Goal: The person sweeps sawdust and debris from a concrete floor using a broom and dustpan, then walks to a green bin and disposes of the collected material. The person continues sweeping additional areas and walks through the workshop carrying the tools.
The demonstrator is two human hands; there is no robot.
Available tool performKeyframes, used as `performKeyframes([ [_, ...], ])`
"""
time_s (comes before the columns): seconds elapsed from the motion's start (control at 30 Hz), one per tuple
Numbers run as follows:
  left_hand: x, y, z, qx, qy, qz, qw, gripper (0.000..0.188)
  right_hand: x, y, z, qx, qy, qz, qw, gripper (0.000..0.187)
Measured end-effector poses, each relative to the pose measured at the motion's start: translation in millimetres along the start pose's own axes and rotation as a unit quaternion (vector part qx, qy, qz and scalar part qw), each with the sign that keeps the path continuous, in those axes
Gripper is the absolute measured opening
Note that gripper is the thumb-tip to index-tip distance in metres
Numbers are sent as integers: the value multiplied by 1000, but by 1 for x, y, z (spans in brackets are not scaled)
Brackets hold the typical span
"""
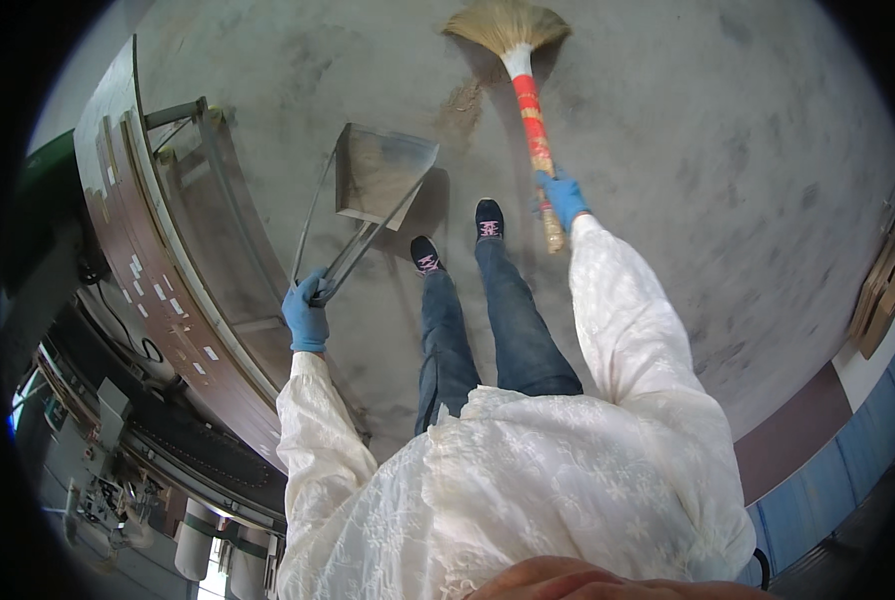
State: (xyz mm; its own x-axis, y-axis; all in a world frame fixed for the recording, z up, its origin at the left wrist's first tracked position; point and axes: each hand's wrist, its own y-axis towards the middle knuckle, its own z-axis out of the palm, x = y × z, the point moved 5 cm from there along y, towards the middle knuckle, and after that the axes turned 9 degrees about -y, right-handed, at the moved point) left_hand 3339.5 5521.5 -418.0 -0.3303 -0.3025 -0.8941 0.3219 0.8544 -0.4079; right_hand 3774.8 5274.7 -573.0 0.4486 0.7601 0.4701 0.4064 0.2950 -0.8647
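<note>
Stood on a grey concrete floor, in dark shoes and blue jeans, under a white lace top. Wore blue gloves on both hands. Left hand was curled shut around the long metal handle of a dustpan; right hand was wrapped tight around the lower part of a broom's stick, banded red and orange.

Taking the shoes as landmark: dustpan hung just ahead and to the left of them, its grey tray tilted, open mouth turned toward the broom, its shadow falling on the floor beside the left shoe. Broom head, a fan of straw bristles, lay well ahead of the shoes and slightly right, pressed to the floor. Small brownish heap of dust sat between bristles and dustpan mouth, ahead of the shoes, apart from the pan. Long brown tabletop with a pale edge and small white labels curved away far left of the shoes, a metal frame standing against its near side. Brown and blue wall base ran far to the right and behind.
</note>
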Motion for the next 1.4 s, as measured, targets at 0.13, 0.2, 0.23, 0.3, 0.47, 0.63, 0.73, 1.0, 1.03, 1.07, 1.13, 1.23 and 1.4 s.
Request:
performKeyframes([
  [0.13, 16, 4, 10, -36, -112, -139, 983, 22, -65, -38, 59, 49, 69, 127, 988, 26],
  [0.2, 20, 2, 16, -45, -148, -175, 972, 23, -82, -79, 67, 70, 85, 155, 982, 22],
  [0.23, 21, 2, 19, -52, -157, -185, 969, 23, -85, -99, 69, 85, 122, 175, 973, 24],
  [0.3, 24, 2, 23, -59, -145, -196, 968, 20, -80, -133, 64, 93, 115, 182, 972, 29],
  [0.47, 35, 11, 37, -62, -160, -207, 963, 13, -42, -196, 40, 66, 95, 149, 982, 43],
  [0.63, 44, 28, 60, -38, -145, -195, 969, 15, -18, -218, -13, -19, -5, 42, 999, 52],
  [0.73, 42, 38, 74, -30, -122, -176, 976, 17, -7, -201, -50, -153, -384, -36, 910, 59],
  [1.0, 38, 68, 113, 11, -60, -174, 983, 20, 1, -50, -67, -142, -439, 24, 887, 60],
  [1.03, 37, 73, 117, 10, -53, -174, 983, 21, -2, -35, -57, -117, -422, 37, 898, 60],
  [1.07, 36, 77, 120, 5, -40, -183, 982, 21, -8, -27, -47, -92, -405, 51, 908, 61],
  [1.13, 30, 87, 129, 16, -26, -172, 985, 22, -16, -22, -27, -111, -402, 38, 908, 64],
  [1.23, 19, 97, 138, 11, -45, -170, 984, 23, -28, -26, 5, -103, -428, 28, 897, 71],
  [1.4, 8, 103, 142, 39, -38, -174, 983, 22, -37, -44, 36, 11, -479, 24, 878, 80],
])
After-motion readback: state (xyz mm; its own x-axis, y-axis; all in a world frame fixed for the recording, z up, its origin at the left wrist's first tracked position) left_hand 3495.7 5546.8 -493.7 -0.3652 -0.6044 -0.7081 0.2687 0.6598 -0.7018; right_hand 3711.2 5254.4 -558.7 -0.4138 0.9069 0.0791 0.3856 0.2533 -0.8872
